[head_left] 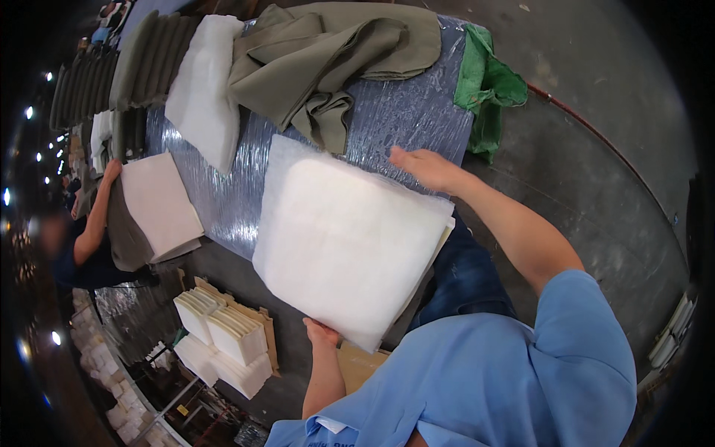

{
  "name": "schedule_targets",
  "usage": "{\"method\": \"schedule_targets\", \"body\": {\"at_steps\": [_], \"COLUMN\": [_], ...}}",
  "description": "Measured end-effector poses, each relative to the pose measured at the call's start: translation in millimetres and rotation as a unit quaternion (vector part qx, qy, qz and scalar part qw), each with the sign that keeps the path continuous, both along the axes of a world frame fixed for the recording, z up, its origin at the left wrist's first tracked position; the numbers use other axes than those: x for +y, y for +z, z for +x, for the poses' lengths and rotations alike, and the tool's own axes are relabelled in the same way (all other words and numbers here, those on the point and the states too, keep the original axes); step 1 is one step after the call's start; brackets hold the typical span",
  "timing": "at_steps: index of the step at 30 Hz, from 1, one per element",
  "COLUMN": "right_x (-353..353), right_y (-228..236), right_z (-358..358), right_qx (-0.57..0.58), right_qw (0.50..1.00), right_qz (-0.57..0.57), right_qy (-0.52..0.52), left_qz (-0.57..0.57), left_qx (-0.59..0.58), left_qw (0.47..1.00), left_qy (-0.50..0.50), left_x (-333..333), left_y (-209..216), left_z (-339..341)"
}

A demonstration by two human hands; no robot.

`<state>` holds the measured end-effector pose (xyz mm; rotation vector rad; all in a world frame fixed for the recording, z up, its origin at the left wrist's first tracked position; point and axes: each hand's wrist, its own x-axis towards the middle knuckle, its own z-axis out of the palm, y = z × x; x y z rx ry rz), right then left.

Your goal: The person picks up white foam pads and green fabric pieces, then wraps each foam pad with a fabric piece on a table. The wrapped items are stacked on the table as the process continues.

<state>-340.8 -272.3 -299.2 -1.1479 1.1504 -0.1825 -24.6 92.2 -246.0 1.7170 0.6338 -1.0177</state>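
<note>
A thick square white cushion pad (pixel 342 238), wrapped in fluffy batting, lies tilted across the near edge of a table covered in clear plastic film. Its near part overhangs, and cream foam layers show along its right side. My left hand (pixel 320 332) grips the pad's near left edge, with its fingers partly hidden at the pad's underside. Just past the far right edge of the pad, my right hand (pixel 427 170) is open, fingers stretched out, holding nothing. Beyond the pad, a crumpled grey-green fabric cover (pixel 320 67) lies on the film, beside a loose sheet of white batting (pixel 208 89).
At left, a co-worker's hand (pixel 113 170) holds a cream pad (pixel 160 201) with a grey-green cover. Stacked grey-green cushions (pixel 149 59) stand at the table's far left. A green bag (pixel 488 89) hangs at the right corner. White foam blocks (pixel 223 335) sit below left.
</note>
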Motion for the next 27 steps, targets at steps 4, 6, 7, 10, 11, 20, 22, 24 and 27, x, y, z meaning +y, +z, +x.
{"method": "schedule_targets", "body": {"at_steps": [4, 6, 7, 10, 11, 20, 22, 24, 27], "right_x": [22.0, 46.1, 55.5, 71.4, 74.1, 93.9, 96.7, 90.0, 73.4], "right_y": [-3.0, -4.6, -4.9, -10.7, -13.8, -37.7, -48.3, -47.3, -29.9], "right_z": [-50.1, -64.7, -64.8, -62.2, -61.3, -52.7, -45.8, -48.0, -56.6], "right_qx": [0.056, 0.136, 0.110, 0.037, 0.015, 0.156, 0.182, 0.191, 0.152], "right_qw": [0.998, 0.988, 0.993, 0.992, 0.991, 0.970, 0.962, 0.959, 0.979], "right_qz": [-0.003, -0.029, 0.018, 0.116, 0.122, -0.182, -0.201, -0.208, -0.138], "right_qy": [0.030, 0.067, 0.037, -0.042, -0.060, -0.040, -0.023, 0.015, 0.006], "left_qz": [-0.006, -0.053, -0.086, -0.142, -0.152, -0.101, -0.103, -0.105, 0.023], "left_qx": [0.047, 0.104, 0.135, 0.159, 0.155, 0.059, 0.081, 0.054, -0.094], "left_qw": [0.999, 0.992, 0.986, 0.977, 0.976, 0.992, 0.987, 0.986, 0.992], "left_qy": [-0.013, -0.042, -0.049, -0.021, -0.003, 0.047, 0.094, 0.118, 0.081], "left_x": [27.6, 40.3, 45.5, 56.6, 60.3, 85.3, 80.8, 78.4, 80.9], "left_y": [0.3, -1.4, -3.6, -5.7, -5.3, -9.1, -9.8, -7.7, -2.0], "left_z": [-23.2, -42.0, -50.1, -66.7, -69.4, -82.7, -84.5, -79.4, -63.6]}}
